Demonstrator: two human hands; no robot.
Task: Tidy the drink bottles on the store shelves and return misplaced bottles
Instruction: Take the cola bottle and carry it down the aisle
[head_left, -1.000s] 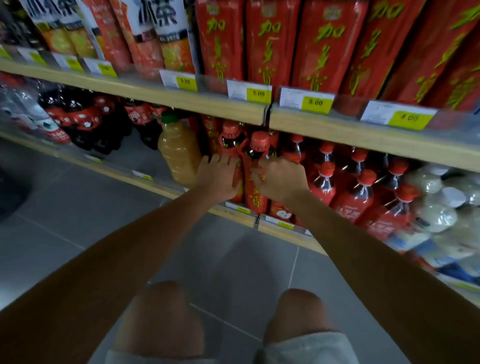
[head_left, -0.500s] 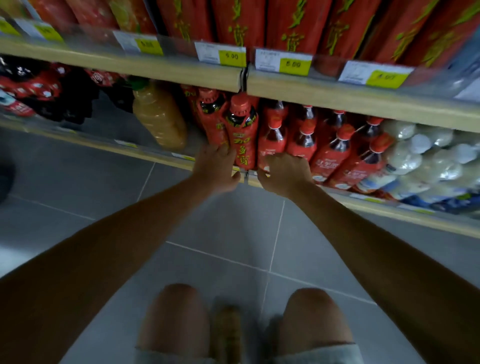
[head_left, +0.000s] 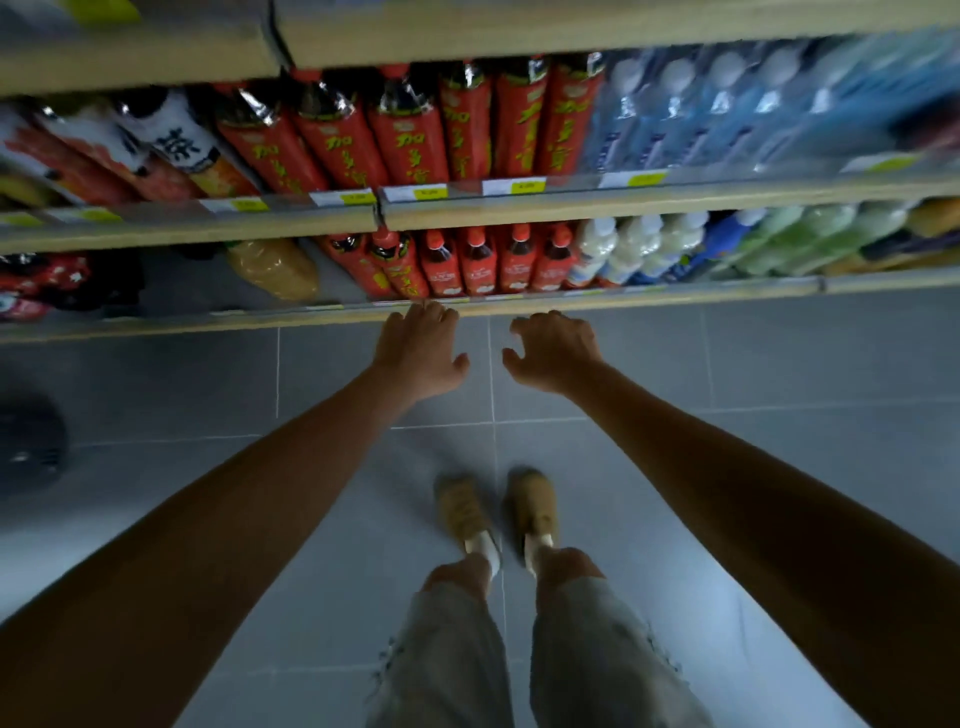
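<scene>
Head view: both hands empty, held out before the lowest shelf

Left hand (head_left: 420, 349) and right hand (head_left: 553, 349) are spread open, nothing grasped, left fingertips at the shelf lip (head_left: 208, 319). Red-capped bottles (head_left: 483, 262) are lined up behind it; an orange juice bottle (head_left: 275, 267) leans apart to their left, likely misplaced, best taken by the body and kept upright
</scene>
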